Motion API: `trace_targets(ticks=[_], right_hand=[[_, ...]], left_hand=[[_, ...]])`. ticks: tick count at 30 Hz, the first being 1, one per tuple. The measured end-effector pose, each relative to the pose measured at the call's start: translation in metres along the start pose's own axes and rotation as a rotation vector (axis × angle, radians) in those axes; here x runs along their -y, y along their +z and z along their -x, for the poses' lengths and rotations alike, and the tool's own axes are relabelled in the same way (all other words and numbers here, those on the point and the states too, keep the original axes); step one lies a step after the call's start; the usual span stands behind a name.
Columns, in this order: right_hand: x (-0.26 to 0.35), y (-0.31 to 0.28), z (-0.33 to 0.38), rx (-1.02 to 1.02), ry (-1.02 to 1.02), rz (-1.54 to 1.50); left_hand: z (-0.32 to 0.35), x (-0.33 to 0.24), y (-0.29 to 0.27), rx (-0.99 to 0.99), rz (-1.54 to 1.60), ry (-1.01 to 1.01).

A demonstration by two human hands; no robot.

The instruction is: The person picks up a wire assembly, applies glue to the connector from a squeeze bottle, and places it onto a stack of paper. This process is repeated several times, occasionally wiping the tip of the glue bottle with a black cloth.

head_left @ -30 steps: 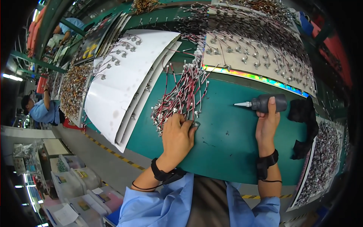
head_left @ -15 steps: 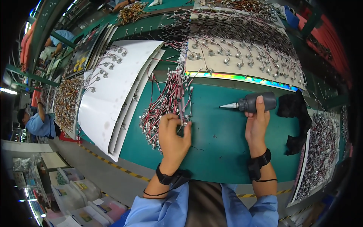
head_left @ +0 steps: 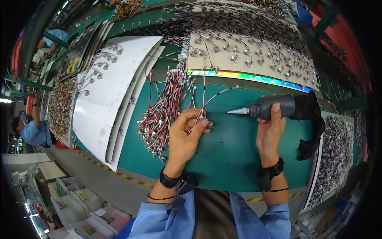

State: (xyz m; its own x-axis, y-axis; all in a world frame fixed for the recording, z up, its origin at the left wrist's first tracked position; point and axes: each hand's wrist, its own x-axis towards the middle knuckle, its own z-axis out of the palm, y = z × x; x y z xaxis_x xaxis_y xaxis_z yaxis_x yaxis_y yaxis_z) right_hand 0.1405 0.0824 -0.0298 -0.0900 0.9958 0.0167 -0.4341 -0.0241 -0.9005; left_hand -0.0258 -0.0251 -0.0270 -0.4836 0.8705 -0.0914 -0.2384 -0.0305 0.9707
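Note:
My left hand [head_left: 185, 135] pinches a small metal part with red, black and white wires [head_left: 204, 93]; the wires stand up and fan out from the fingertips. The fingers partly hide the metal end. Just left of that hand, a loose pile of similar wired parts [head_left: 169, 99] lies on the green tabletop [head_left: 227, 167]. My right hand [head_left: 269, 135] grips a dark grey squeeze bottle [head_left: 283, 106] lying sideways. Its pale tapered nozzle [head_left: 238, 111] points left toward the wired part, with a gap between them.
A beige board [head_left: 254, 69] with rows of wired parts spans the back. Curved white sheets [head_left: 107, 95] stand at the left. A black cloth [head_left: 312, 119] lies right of the bottle, beside a board packed with metal parts [head_left: 334, 155]. Another person [head_left: 34, 129] works at far left.
My left hand has come away from the pile, now holding a wired part with its wires raised. The right hand keeps the bottle in nearly the same place. The whole view has shifted slightly.

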Motion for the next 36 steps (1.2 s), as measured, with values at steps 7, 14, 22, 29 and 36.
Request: trace_targets(ticks=[7, 14, 22, 29, 36], right_hand=[[-0.002, -0.003, 0.006, -0.002, -0.069, -0.037], [0.0, -0.007, 0.005, 0.035, -0.041, -0.073], [-0.001, -0.005, 0.009, 0.072, -0.093, -0.079], [0.0, -0.004, 0.007, 0.05, -0.098, -0.093], [0.001, -0.005, 0.006, 0.024, -0.073, -0.106]], left_hand=[[0.001, 0.003, -0.004, 0.069, 0.013, 0.065], [0.0, 0.012, -0.008, 0.083, -0.375, 0.24], [0.004, 0.007, -0.001, 0.03, -0.176, 0.157], [0.003, 0.005, 0.002, 0.049, -0.155, 0.225], [0.005, 0.005, 0.0, -0.009, 0.023, 0.124]])
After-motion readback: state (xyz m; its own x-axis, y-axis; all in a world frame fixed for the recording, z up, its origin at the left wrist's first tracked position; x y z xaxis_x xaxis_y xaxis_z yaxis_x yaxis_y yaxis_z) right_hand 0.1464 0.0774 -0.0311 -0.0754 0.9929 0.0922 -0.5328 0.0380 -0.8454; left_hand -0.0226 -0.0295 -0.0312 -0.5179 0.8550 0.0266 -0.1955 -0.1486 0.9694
